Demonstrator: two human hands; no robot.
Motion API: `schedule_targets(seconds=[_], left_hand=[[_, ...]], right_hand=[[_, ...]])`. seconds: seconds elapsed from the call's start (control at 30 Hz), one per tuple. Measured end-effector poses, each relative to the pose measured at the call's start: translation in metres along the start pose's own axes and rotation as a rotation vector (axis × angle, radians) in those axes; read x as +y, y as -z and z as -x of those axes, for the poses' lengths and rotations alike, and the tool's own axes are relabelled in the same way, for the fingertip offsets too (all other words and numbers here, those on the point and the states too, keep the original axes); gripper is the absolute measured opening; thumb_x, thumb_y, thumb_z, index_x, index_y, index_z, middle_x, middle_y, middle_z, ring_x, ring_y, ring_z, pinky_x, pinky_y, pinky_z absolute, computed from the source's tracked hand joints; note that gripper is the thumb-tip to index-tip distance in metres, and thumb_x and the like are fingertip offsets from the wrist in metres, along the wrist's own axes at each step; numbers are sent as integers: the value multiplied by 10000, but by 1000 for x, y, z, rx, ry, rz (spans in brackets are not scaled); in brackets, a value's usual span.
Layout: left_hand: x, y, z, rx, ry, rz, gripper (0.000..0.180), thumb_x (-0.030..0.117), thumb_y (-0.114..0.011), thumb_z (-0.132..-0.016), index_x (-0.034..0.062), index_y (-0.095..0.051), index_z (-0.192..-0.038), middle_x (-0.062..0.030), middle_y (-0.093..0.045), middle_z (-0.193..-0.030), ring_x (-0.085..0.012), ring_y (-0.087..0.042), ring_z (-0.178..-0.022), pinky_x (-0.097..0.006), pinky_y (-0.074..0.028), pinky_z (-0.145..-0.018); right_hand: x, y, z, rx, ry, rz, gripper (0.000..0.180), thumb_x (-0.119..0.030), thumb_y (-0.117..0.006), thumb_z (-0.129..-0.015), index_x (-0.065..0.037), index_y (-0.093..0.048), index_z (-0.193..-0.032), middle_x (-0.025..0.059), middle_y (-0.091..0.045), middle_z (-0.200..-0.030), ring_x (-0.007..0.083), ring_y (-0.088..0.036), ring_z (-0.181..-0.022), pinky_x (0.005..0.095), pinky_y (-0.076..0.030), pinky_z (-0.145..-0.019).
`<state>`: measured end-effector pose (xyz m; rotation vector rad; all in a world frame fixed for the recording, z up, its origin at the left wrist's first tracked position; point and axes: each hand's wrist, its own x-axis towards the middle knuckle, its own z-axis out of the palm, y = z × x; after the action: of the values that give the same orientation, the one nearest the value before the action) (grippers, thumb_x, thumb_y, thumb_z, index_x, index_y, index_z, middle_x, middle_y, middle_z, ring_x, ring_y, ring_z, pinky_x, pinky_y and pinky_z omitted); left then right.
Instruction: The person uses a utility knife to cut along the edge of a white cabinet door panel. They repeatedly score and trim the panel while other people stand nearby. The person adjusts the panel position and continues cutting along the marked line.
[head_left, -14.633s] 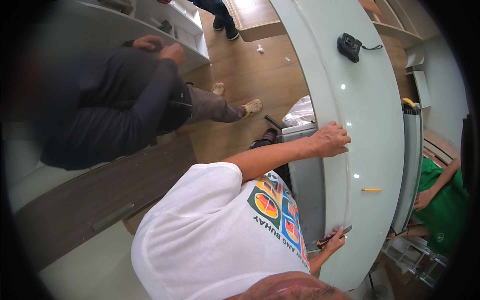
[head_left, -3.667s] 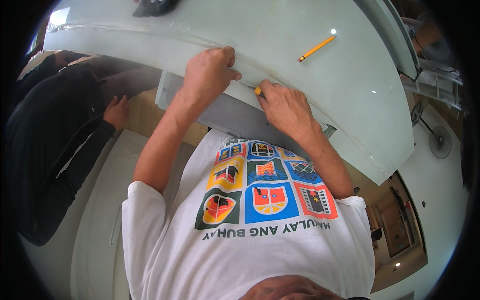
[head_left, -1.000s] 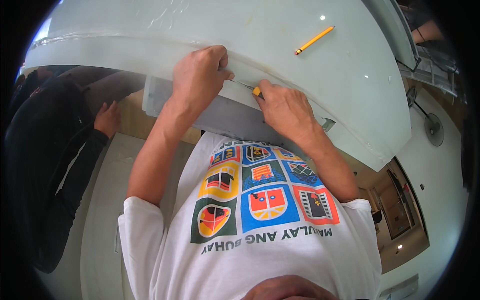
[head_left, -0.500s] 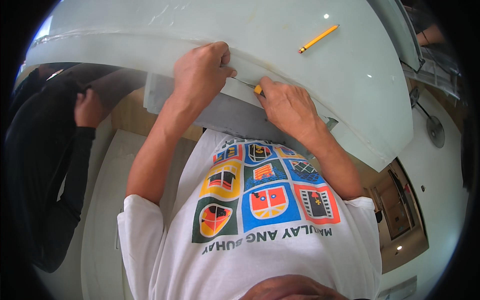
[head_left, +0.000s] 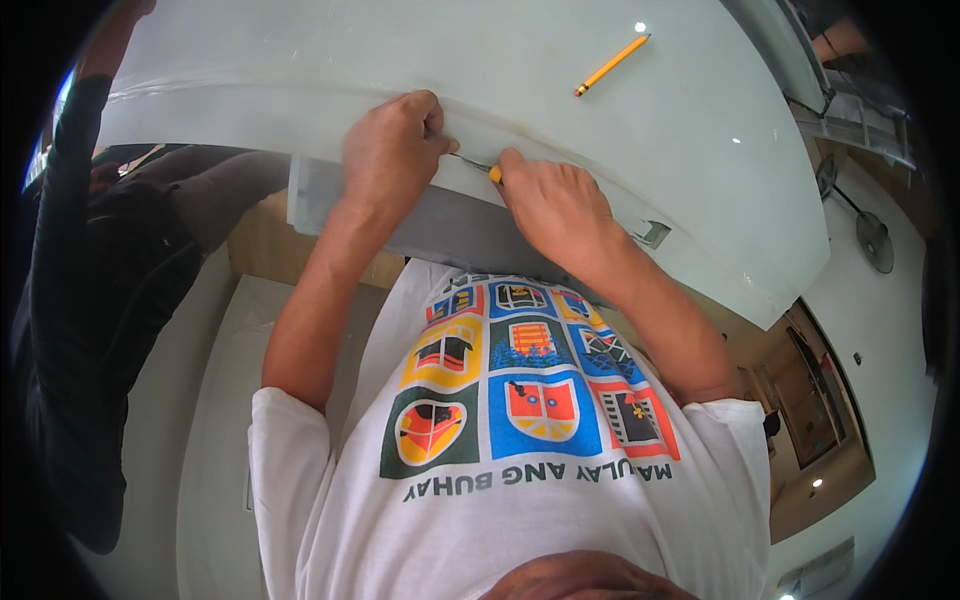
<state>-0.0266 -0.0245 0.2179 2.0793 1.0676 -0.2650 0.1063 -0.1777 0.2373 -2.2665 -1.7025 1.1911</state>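
Observation:
Across the near border of a large pale panel (head_left: 500,60), my two hands work close together. My right hand (head_left: 560,205) is closed around a yellow-handled tool (head_left: 495,174) with a thin dark blade or shaft pointing left; its exact kind is mostly hidden by my fingers. My left hand (head_left: 390,150) is closed in a pinch at the same border, thumb beside the tool's tip. What sits between those left fingers, if anything, is hidden. A yellow pencil (head_left: 612,65) lies on the panel beyond my right hand.
A small rectangular cutout (head_left: 654,234) opens in the panel near my right forearm. At the left, a person in dark clothes (head_left: 100,270) stands close, an arm on the panel's far left. A grey strip (head_left: 460,230) runs below the border. A fan (head_left: 873,242) stands at right.
The view has shifted slightly, so the pencil appears farther left. My hands keep their closed grips, and more of the cutout shows. The other person's arm has gone up toward the panel's far left.

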Motion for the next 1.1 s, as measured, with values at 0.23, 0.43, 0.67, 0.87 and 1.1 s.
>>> schedule_targets(seconds=[0.23,0.43,0.67,0.87,1.1], left_hand=[[-6,-8,-5,-23,-4,10,286,206,-879,-717,62,-657,-824,-106,-684,-743,-308,-670,-720,-428,-498,-651],[-7,-2,-20,-52,-77,-24,319,252,-886,-689,67,-678,-846,-120,-694,-739,-333,-695,-774,-433,-527,-696],[-11,0,-26,-63,-75,-63,357,249,-908,-657,50,-676,-842,-140,-696,-748,-346,-694,-784,-440,-528,-711],[-8,-14,-28,-13,-35,-66,348,242,-911,-667,47,-684,-844,-140,-696,-737,-345,-694,-762,-434,-526,-717],[2,2,-26,-32,-65,-98,332,229,-900,-691,45,-674,-849,-131,-689,-731,-330,-685,-752,-429,-511,-693]], right_hand=[[-1,1,-3,74,51,36,95,-85,-588,-934,-2,-633,-921,207,-725,-779,371,-746,-757,449,-597,-680],[5,-8,-14,-11,-58,1,191,-181,-629,-965,10,-626,-949,260,-711,-825,441,-715,-830,540,-564,-741],[7,-9,-19,44,-19,5,151,-137,-591,-954,3,-646,-940,247,-716,-812,429,-724,-813,528,-569,-744],[17,-14,-12,84,-23,-95,202,-202,-640,-975,-3,-629,-940,265,-703,-802,458,-705,-825,559,-554,-745],[18,25,-18,22,-4,-145,236,-233,-648,-990,-1,-624,-954,253,-699,-808,452,-694,-806,535,-545,-734]])
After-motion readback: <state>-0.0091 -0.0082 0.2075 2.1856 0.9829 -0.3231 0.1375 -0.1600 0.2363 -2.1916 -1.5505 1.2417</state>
